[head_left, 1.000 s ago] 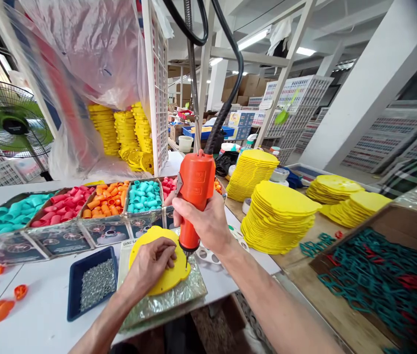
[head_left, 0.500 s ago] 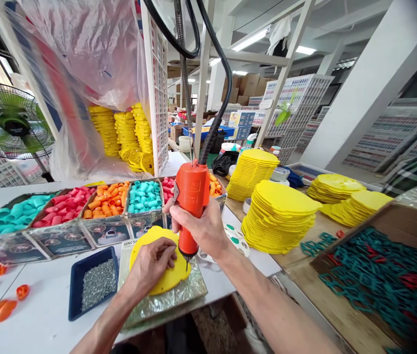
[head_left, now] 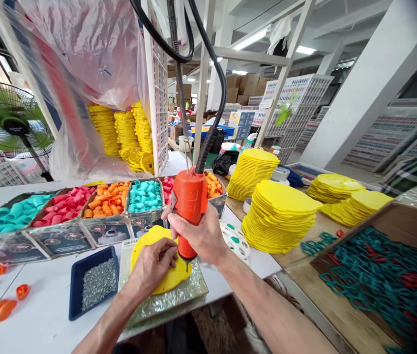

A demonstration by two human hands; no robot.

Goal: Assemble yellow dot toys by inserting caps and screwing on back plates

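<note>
While our right fingers [head_left: 184, 226] wrap the orange plastic screwdriver [head_left: 190, 196] and our curled left fingers [head_left: 164, 247], contents hidden, touch the yellow plastic plate [head_left: 173, 281], tilting could make the metal bit [head_left: 187, 267] skid.

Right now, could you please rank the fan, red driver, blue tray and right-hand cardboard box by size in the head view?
1. Cardboard box
2. Fan
3. Blue tray and red driver: too alike to rank

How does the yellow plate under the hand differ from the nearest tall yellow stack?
The yellow plate looks single and thin; the yellow stack is many pieces high.
The plate has the left hand on it and the orange power tool above it; no hand touches the stack.
Both are bright yellow.
</note>
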